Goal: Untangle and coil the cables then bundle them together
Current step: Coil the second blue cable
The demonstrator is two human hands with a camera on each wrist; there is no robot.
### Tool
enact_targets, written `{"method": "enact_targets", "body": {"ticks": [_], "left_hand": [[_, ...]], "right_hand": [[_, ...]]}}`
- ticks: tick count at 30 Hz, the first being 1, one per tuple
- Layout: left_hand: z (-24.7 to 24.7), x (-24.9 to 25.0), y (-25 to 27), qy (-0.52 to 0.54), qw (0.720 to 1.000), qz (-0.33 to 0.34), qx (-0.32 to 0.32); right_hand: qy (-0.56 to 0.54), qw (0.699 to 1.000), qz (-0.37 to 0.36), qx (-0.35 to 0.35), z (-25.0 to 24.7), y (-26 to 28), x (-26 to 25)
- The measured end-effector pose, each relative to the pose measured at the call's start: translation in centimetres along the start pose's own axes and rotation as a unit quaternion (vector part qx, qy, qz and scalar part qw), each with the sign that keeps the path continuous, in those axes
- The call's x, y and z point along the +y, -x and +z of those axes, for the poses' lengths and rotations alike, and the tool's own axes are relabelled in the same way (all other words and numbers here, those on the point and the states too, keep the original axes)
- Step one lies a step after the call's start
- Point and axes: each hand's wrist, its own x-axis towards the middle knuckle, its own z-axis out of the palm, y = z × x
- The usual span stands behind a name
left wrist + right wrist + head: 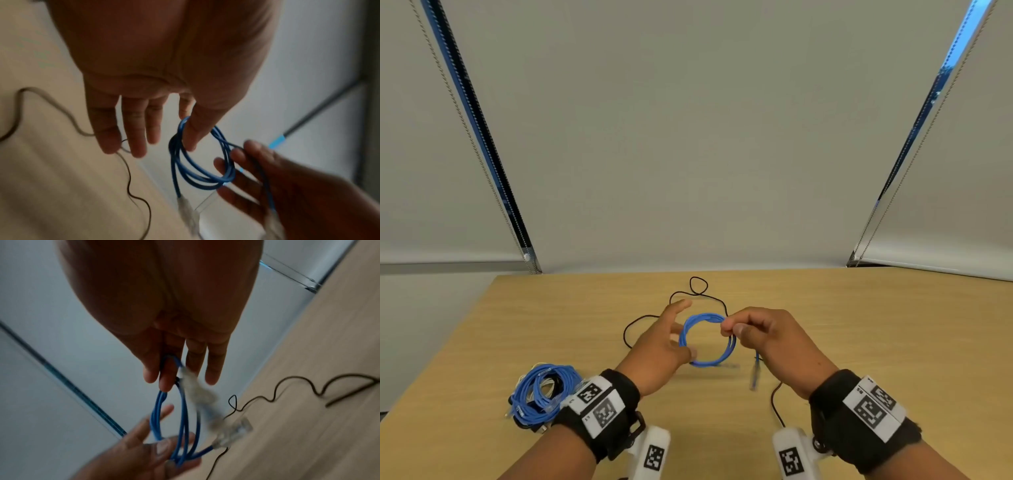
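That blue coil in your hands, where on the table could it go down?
Bare table lies right of the right hand, and far left beyond the black cable. The near-left corner is crowded by the cable pile.

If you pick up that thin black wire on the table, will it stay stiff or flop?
Probably flop. The black wire lies in loose squiggles and a small loop on the table, so it likely bends easily. It looks thinner than the blue coil, so it's likely light and would dangle. It may snag, since part of it passes behind the hands.

Wooden table (859, 342) bears black cable (640, 320), coiled bundle (544, 390).
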Motion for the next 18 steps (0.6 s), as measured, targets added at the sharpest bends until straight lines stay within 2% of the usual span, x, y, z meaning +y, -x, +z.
{"method": "enact_targets", "body": {"ticks": [2, 4, 7, 9, 12, 14, 16, 18], "left_hand": [[0.1, 1.1, -0.2, -0.071, 0.995, 0.064, -0.001], [0.1, 2.0, -0.4, -0.121, 0.988, 0.098, -0.017], [0.3, 2.7, -0.2, -0.136, 0.983, 0.101, -0.070], [0.4, 2.6, 0.0, -0.134, 0.983, 0.102, -0.074], [0.2, 2.2, 0.0, -0.141, 0.982, 0.119, -0.049], [0.1, 2.1, -0.2, -0.096, 0.988, 0.109, -0.043], [0.0, 1.9, -0.3, -0.037, 0.993, 0.099, -0.044], [0.2, 1.8, -0.1, -0.019, 0.993, 0.104, -0.045]], "right_hand": [[0.088, 0.995, -0.020, -0.032, 0.4, -0.1, -0.1], [0.123, 0.990, -0.036, -0.062, 0.6, -0.1, -0.3], [0.087, 0.993, -0.042, -0.066, 0.4, -0.3, -0.5], [0.097, 0.992, -0.045, -0.065, -0.1, -0.5, -0.4], [0.236, 0.970, -0.048, -0.042, -0.8, -0.9, 0.2], [0.296, 0.954, -0.035, -0.025, -1.1, -1.0, 0.5], [0.251, 0.968, -0.022, -0.008, -1.0, -1.0, 0.8], [0.103, 0.995, 0.006, 0.014, -0.6, -1.1, 0.9]]}}
